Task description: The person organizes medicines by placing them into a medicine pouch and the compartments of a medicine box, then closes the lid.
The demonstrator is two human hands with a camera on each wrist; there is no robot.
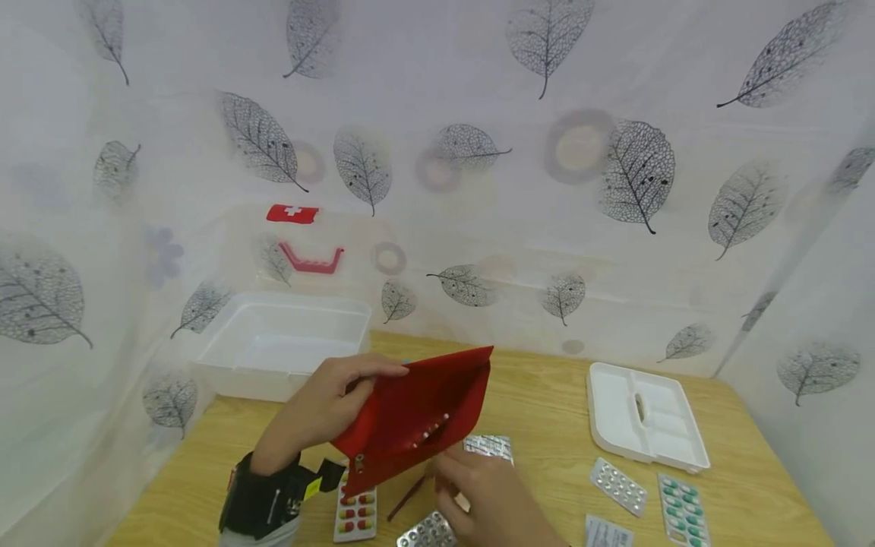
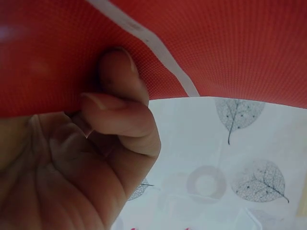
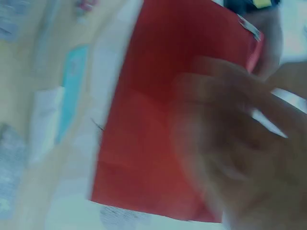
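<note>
Red pouch tilted open over the counter

The left hand grips the pouch at its left end, thumb toward the viewer and finger along the upper edge; the left wrist view shows other fingers curled against the red fabric. Held this way, the mouth gapes toward the wearer, probably so the inside can be seen and reached; a few white sticks (too small to name surely) lie within.

The right hand is at the lower edge, its fingers bent. Whether it pinches the fabric, holds some small thing or is merely close, I cannot tell, as the right wrist view is badly blurred.

Keeping the pouch raised seems to spare the packs below: a red-and-yellow capsule pack and a silver pack lie near the two hands. The white box stands behind to the left and the tray well apart to the right, perhaps to leave the middle for handwork.
</note>
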